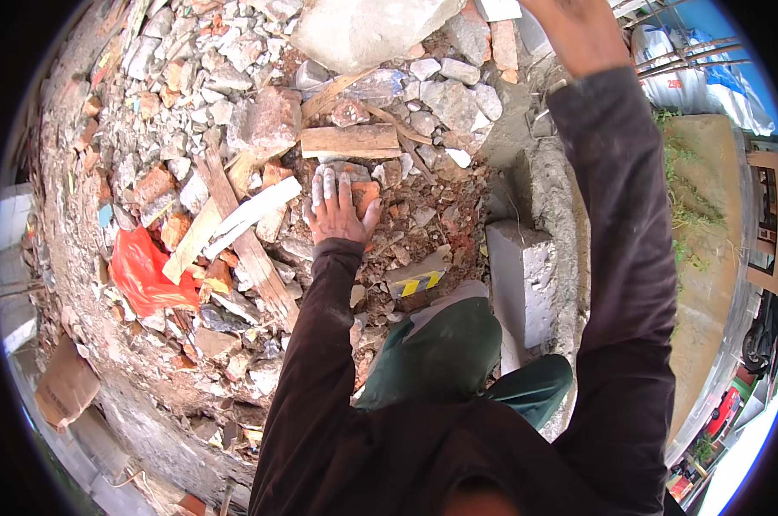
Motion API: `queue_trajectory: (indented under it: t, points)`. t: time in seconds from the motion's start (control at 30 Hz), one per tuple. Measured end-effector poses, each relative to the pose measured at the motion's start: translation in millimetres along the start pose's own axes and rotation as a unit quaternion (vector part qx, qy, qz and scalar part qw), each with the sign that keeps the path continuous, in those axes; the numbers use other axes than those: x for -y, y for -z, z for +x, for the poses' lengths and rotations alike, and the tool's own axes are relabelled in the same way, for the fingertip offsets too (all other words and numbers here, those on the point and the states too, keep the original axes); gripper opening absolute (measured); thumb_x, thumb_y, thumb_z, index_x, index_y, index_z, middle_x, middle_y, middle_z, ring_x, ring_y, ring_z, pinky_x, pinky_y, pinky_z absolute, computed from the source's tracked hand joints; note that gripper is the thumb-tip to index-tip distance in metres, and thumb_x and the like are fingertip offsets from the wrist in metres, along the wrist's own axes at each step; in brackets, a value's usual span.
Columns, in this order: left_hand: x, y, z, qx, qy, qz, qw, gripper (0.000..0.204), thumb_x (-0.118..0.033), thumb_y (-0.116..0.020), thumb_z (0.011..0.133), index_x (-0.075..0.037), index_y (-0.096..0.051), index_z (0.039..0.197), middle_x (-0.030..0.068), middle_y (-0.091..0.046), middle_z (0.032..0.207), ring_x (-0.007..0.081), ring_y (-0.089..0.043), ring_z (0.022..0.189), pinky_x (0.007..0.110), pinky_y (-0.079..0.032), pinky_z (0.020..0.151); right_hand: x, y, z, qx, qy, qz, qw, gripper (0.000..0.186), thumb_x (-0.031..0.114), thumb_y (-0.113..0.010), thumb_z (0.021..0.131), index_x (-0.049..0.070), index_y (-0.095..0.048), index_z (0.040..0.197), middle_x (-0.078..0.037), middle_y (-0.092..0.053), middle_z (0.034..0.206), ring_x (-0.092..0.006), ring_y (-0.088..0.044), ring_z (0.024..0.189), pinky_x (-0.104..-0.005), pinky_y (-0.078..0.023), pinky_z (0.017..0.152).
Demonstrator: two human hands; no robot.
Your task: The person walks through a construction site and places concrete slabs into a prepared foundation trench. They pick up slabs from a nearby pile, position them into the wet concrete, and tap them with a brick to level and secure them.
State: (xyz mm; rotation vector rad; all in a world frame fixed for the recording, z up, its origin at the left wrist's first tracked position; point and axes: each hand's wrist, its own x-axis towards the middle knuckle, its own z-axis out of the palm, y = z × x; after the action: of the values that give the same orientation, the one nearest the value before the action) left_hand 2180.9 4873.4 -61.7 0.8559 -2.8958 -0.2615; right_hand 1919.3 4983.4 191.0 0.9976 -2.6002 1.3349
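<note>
Loosely spread, the fingers of the left hand touched a rough orange-red brick fragment, partly hidden beneath them, amid grey-brown rubble near a short pale-brown wooden block. The view's upper edge cut off the right hand; whether its fingers were open or gripping, I could not tell.
</note>
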Motion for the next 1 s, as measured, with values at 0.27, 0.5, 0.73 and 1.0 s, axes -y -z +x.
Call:
queue_trajectory:
  t: [0.27,0.5,0.73,1.0]
  points:
    - [-1,4,-2,0.004,0.016,-0.01,1.0,0.089,-0.058,-0.061,0.061,-0.008,-0.031,0.128,0.0128,-0.023,0.136,0.0296,-0.015,0.128,0.048,-0.013,0.101,-168,40,-253,-0.072,-0.317,0.147,0.934,0.05,0.022,-0.062,0.078,-0.007,-0.044,0.115,-0.019,-0.052,0.11,-0.02,-0.052,0.1,-0.0285,-0.042,0.084]
    - [2,3,-5,-0.008,0.012,0.007,1.0,0.088,-0.057,-0.057,0.066,-0.004,-0.027,0.13,0.0149,-0.019,0.138,0.0281,-0.013,0.129,0.046,-0.009,0.103,-192,29,-447,-0.078,-0.41,-0.151,0.896,0.06,0.031,-0.064,0.073,0.0,-0.042,0.12,-0.021,-0.043,0.121,-0.0318,-0.043,0.11,-0.0382,-0.036,0.091]
    - [8,-1,-9,0.05,0.01,-0.045,0.998,0.094,-0.056,-0.059,0.065,-0.001,-0.021,0.131,0.0192,-0.018,0.137,0.0358,-0.018,0.125,0.046,-0.016,0.101,-197,24,-492,0.033,-0.465,-0.296,0.834,0.073,0.045,-0.058,0.072,0.01,-0.032,0.13,-0.014,-0.032,0.132,-0.0309,-0.03,0.121,-0.0446,-0.022,0.098]
    - [7,-8,-13,-0.013,0.014,-0.021,1.0,0.093,-0.055,-0.06,0.066,0.0,-0.023,0.13,0.0206,-0.02,0.136,0.036,-0.018,0.125,0.043,-0.017,0.101,-187,18,-491,0.06,-0.464,-0.345,0.814,0.074,0.044,-0.058,0.071,0.012,-0.03,0.131,-0.011,-0.027,0.136,-0.0272,-0.026,0.124,-0.0434,-0.019,0.101]
